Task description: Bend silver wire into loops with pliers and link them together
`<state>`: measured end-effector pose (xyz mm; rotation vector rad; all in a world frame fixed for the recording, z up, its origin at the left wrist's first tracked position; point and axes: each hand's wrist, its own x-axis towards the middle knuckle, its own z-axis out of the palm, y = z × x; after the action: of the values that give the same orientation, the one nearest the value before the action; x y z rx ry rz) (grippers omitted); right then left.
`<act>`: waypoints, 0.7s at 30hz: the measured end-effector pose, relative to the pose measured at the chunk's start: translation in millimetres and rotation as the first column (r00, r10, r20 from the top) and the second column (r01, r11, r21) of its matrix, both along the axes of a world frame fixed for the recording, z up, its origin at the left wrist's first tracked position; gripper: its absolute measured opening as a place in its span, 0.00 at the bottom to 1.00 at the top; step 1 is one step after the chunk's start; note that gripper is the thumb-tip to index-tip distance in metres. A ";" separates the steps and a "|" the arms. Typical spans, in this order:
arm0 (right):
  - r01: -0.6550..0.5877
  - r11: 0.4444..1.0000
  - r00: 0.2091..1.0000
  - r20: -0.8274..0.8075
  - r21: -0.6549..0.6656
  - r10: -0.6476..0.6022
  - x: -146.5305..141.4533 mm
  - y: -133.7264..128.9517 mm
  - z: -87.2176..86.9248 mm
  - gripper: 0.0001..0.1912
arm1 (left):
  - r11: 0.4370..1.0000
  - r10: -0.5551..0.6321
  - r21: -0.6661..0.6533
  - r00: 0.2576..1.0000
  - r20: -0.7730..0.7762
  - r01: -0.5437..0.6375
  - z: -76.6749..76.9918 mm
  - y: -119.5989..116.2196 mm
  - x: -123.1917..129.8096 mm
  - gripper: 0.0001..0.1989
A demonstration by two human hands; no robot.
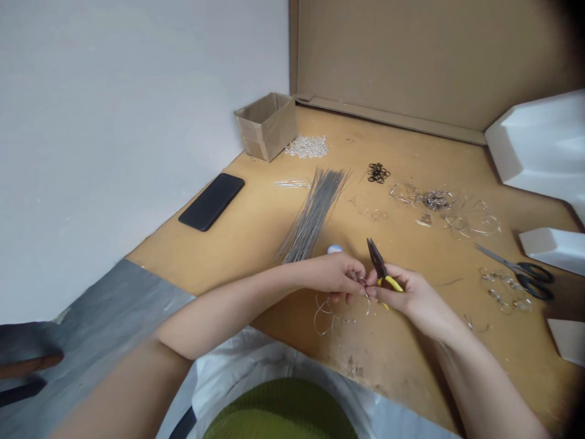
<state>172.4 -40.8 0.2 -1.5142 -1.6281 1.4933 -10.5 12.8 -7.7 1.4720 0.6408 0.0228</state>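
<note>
My left hand [346, 274] is closed, its fingers pinching a thin looped wire [323, 316] whose curls hang below over the table. Right beside it, my right hand [402, 291] holds needle-nose pliers [384, 268] with yellow handles, dark jaws pointing up and away. The right fingertips also meet the wire at the left fingers. Just behind my left hand is a small round blue-and-white item [334, 249], partly hidden. A bundle of straight grey wires [313, 213] lies beyond my left forearm.
Farther back are a cardboard box [267, 128], clear beads [307, 146], black rings [378, 173] and tangled wire pieces [437, 200]. A black phone [212, 201] lies at left. Scissors [525, 272] and a beaded wire loop [505, 291] lie at right, near white angular pieces [543, 143].
</note>
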 end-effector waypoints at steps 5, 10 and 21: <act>0.042 0.999 0.998 0.041 0.033 -0.043 -4.3 -2.3 -0.4 0.06 | 0.998 -0.018 0.058 0.998 -0.059 0.022 2.5 0.4 0.3 0.11; 0.083 0.995 0.993 0.080 0.061 -0.088 -6.7 -4.5 1.2 0.05 | 0.995 -0.016 0.094 0.998 -0.055 0.021 1.3 1.4 -0.5 0.11; 0.068 0.995 0.995 0.072 0.076 -0.074 -3.5 -3.2 2.7 0.07 | 0.995 -0.033 0.096 0.999 -0.034 0.037 0.1 1.8 0.8 0.09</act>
<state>168.9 -44.1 3.0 -1.5877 -1.6354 1.3390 -9.7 14.6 -7.6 1.5794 0.6473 0.0029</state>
